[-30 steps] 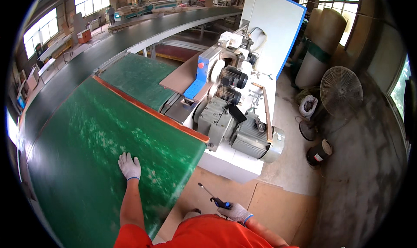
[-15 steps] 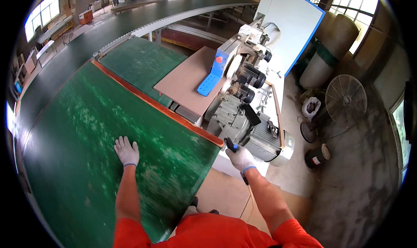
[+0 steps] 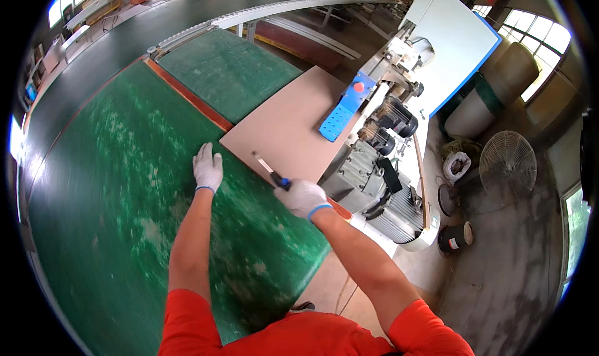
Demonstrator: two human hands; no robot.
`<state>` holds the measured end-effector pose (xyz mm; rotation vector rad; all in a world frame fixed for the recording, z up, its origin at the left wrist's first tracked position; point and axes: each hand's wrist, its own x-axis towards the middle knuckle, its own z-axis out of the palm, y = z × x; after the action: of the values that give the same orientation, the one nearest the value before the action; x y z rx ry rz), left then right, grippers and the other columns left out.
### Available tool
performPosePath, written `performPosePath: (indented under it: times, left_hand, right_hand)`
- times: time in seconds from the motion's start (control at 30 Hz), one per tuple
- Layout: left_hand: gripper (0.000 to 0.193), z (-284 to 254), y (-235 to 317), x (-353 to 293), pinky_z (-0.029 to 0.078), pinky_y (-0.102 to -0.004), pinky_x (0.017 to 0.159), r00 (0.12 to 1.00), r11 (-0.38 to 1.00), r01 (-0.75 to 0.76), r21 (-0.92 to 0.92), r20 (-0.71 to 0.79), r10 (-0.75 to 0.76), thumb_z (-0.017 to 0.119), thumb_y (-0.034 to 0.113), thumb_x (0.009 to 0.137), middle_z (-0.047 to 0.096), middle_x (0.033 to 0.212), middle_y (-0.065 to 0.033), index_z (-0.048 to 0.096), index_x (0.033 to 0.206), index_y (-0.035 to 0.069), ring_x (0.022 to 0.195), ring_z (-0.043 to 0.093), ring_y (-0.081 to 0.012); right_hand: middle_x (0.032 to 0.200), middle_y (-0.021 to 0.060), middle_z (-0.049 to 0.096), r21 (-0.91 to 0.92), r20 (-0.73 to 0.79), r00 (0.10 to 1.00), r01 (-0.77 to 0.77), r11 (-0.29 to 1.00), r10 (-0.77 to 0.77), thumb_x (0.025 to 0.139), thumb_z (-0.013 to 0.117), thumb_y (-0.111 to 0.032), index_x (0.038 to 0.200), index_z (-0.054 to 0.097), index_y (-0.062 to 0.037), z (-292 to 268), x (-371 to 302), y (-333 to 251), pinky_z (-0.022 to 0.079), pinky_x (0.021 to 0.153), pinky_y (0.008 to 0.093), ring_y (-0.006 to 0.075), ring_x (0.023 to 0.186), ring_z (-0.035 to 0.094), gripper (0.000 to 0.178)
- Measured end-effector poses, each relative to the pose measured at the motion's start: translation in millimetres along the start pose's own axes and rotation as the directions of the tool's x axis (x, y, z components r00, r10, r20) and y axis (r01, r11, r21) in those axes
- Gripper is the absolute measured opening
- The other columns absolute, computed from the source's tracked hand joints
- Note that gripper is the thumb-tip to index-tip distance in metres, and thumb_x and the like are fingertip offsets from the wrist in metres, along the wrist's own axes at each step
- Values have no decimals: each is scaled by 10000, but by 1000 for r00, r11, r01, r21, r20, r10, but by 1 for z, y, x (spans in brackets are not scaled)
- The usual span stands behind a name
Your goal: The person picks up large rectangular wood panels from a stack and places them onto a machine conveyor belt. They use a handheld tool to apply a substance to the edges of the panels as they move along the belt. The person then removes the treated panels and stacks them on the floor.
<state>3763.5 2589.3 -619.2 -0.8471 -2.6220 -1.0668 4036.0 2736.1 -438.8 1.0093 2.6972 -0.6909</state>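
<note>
My left hand (image 3: 208,168), in a white glove, lies flat with its fingers stretched out on the green conveyor belt (image 3: 137,231). It is just short of the near left corner of a brown board (image 3: 293,119). Closed round the black and blue handle of an air blow gun (image 3: 281,181), my gloved right hand (image 3: 304,198) is over the board's near edge. The gun's thin metal nozzle points away to the left, above the board. To the right, part of the board goes in under a blue guard (image 3: 340,120) on the edge-processing machine (image 3: 359,169).
Motors (image 3: 399,116) and a large finned motor (image 3: 399,216) stand on the machine. Beyond the green belt runs a dark conveyor (image 3: 206,4). A floor fan (image 3: 508,161), a black bucket (image 3: 455,237) and a white sack (image 3: 457,165) stand on the right.
The board has come toward me, across the red strip onto the near belt. My right hand has swung left over it with the blow gun. My left hand has moved forward and right.
</note>
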Motion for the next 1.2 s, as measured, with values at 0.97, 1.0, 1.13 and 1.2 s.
performPosePath:
  times: [0.97,1.0,1.13,1.2]
  left_hand:
    - [565,-52,34,-85,497,-531,995,999,933,-31,359,-14,39,682,376,934,665,1266,-220,608,1355,7,1148,614,-413]
    - [566,-59,39,-104,496,-534,994,1000,931,-12,366,-19,21,682,372,933,660,1270,-227,605,1358,7,1146,610,-420]
    - [620,-91,64,-198,477,-549,1015,998,944,-54,325,-7,60,711,364,903,640,1283,-253,576,1384,-3,1155,592,-444]
    - [656,-114,97,-247,447,-569,1063,997,957,13,288,66,-34,738,355,888,621,1309,-286,562,1387,-33,1207,569,-468]
  right_hand:
    - [677,27,671,636,309,860,-504,584,406,961,735,-400,910,751,-72,22,-214,177,461,445,313,132,497,572,333]
    - [718,12,686,724,334,891,-451,522,307,967,742,-421,966,748,-77,48,-224,178,450,435,302,126,508,573,345]
    - [959,11,733,901,431,893,-421,103,-125,1027,705,-362,1194,727,-63,156,-244,184,518,623,264,120,738,658,343]
    - [916,-2,719,860,498,864,-483,161,-68,997,727,-413,1146,745,-90,148,-261,178,441,584,251,96,685,610,357]
